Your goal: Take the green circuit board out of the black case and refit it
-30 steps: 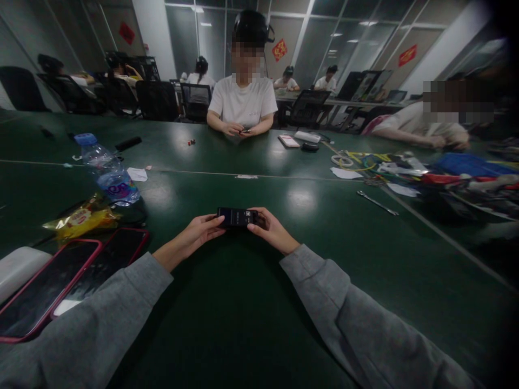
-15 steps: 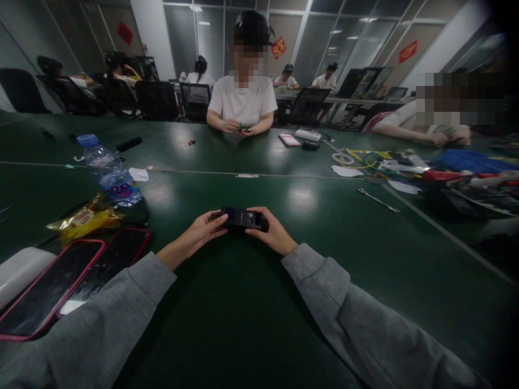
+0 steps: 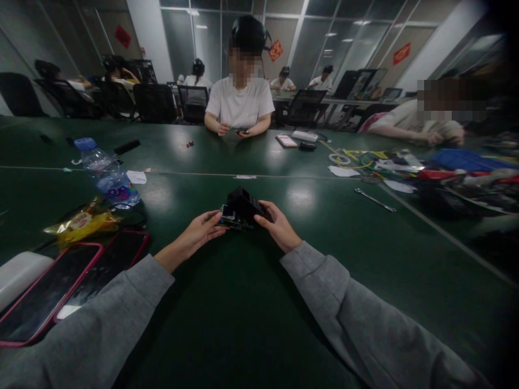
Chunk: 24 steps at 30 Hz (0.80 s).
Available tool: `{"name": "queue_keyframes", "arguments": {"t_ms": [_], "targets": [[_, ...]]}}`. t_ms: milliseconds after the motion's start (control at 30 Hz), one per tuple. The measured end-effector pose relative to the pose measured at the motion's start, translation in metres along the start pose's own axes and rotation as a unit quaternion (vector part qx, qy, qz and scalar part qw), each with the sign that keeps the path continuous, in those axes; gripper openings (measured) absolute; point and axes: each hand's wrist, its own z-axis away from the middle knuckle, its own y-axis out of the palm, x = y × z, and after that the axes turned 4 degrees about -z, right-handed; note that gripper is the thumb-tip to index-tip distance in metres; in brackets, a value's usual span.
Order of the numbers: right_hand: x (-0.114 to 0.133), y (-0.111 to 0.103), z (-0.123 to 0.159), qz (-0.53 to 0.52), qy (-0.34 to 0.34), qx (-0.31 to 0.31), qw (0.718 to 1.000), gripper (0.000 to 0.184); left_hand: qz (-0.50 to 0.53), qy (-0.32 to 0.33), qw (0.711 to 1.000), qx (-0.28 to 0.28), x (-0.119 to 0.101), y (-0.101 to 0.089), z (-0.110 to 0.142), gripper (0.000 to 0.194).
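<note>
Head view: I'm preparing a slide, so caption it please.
At a dark green flat table, a left hand grips a small dark circuit board while the right hand holds a tilted black boxy casing.

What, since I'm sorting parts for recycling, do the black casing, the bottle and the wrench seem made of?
Black casing: likely plastic, matte, by its even, dull surface.
Bottle: apparently plastic, glossy; see-through, with bright highlights.
Wrench: probably metal, smooth, by its silvery gleam.

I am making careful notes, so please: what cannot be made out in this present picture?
Circuit board in the left hand: head view, small parts too tiny to read.
Right hand: head view, some fingertips hidden by the black case.
White box: head view, cut off by the left edge.
Heap at the right: head view, blurred and dark.
</note>
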Motion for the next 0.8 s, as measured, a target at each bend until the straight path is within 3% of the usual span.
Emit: {"name": "queue_keyframes", "arguments": {"t_ms": [200, 367, 567, 667, 800], "targets": [[0.003, -0.011, -0.007, -0.126, 0.075, -0.032, 0.989, 0.040, -0.047, 0.011, 0.999, -0.003, -0.003, 0.002, 0.004, 0.075], [0.002, -0.018, -0.011, -0.125, 0.095, -0.025, 0.987, 0.039, -0.096, 0.030, 0.995, 0.000, 0.000, 0.001, 0.004, 0.073], [0.004, -0.012, -0.009, -0.119, 0.087, -0.023, 0.989, 0.041, -0.171, 0.063, 0.983, 0.017, 0.003, 0.003, 0.004, 0.063], [0.005, -0.010, -0.008, -0.113, 0.083, -0.014, 0.990, 0.041, -0.271, 0.109, 0.956, 0.008, 0.002, 0.004, 0.006, 0.061], [0.004, -0.010, -0.007, -0.094, 0.085, -0.014, 0.992, 0.042, -0.398, 0.198, 0.895, -0.018, -0.004, 0.001, 0.010, 0.054]]}}
